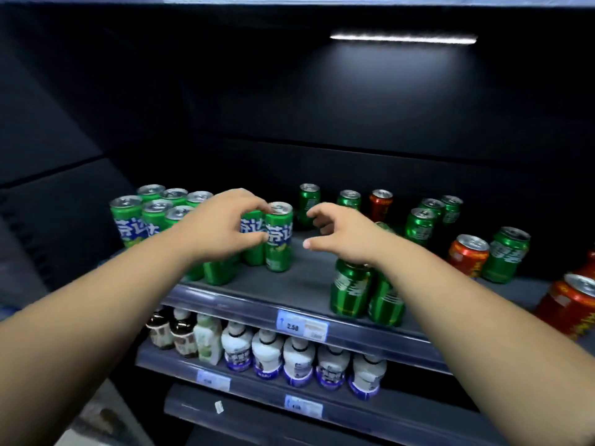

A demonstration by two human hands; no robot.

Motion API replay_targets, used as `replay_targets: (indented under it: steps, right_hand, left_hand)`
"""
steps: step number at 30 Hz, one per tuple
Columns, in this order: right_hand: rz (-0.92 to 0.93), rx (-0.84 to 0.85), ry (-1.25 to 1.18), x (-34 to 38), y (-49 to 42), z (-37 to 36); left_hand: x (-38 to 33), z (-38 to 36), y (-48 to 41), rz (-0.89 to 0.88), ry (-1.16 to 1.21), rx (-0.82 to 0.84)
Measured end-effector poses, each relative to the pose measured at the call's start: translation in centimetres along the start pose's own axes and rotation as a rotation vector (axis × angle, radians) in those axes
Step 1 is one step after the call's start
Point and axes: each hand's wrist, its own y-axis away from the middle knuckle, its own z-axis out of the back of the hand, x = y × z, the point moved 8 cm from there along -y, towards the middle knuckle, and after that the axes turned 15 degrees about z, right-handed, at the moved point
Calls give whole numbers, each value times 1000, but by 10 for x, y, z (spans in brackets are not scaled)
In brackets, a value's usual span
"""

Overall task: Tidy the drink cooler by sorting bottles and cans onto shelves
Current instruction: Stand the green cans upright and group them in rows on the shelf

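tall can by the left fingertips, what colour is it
Green, with a blue band and white lettering; the tall can shows best in the head view.

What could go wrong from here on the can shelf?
1. The right forearm passes just over two dark green cans standing at the shelf front edge; a dip could knock them off.
2. The left hand grips a tall green can packed against its neighbours; pulling it might tip them.
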Motion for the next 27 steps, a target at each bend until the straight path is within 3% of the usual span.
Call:
replay_targets:
  steps: [6,12,21,27]
  right_hand:
    - [-60,-72,118,11,-56,-33]
    - [-176,-167,178,-2,-65,-54]
    - [-110,-229,144,29,-51,-72]
    - [-58,-240,93,48,-62,-96]
  left_hand:
    - [53,2,-11,-63,-214,130]
    - [85,-7,-24,-123,-175,202]
    - [99,-16,-34,-161,-251,228]
    - [100,-21,-31,-180,-354,132]
